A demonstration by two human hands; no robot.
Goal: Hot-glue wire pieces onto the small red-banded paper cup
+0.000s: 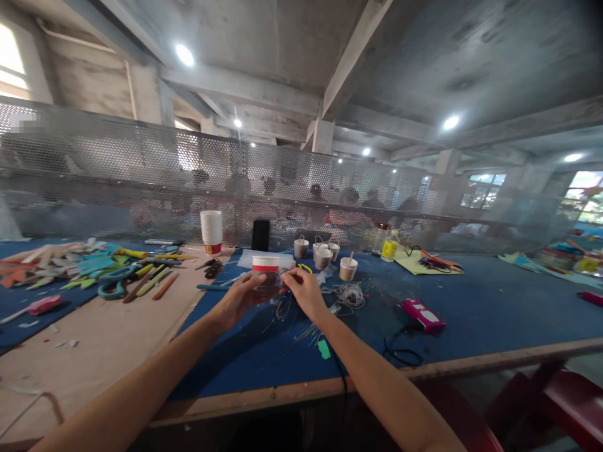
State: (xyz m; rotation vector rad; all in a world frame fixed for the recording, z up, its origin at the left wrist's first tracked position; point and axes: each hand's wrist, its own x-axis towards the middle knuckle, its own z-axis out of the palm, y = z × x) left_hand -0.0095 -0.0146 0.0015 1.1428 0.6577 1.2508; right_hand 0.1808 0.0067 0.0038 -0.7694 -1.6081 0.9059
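Observation:
My left hand [242, 295] is wrapped around a cup [265, 265] with a white rim and a red band; its lower part looks dark and is partly behind my fingers. Close to the cup's right side, my right hand [301, 285] has its fingers pinched together. What they hold, if anything, is too small to make out. Below and right of my hands lie a coil of grey cord [351, 296] and several loose thin strands. Behind them stand several small grey buckets [323, 257] with loop handles and a beige cup [348, 269] with a stick in it.
A stack of paper cups [211, 229] and a black phone [260, 235] stand by the perforated metal screen [292, 182]. Scissors [113, 282] and several tools lie left. A magenta box [423, 315], a black cable [402, 351] and a yellow-labelled bottle [390, 246] are right.

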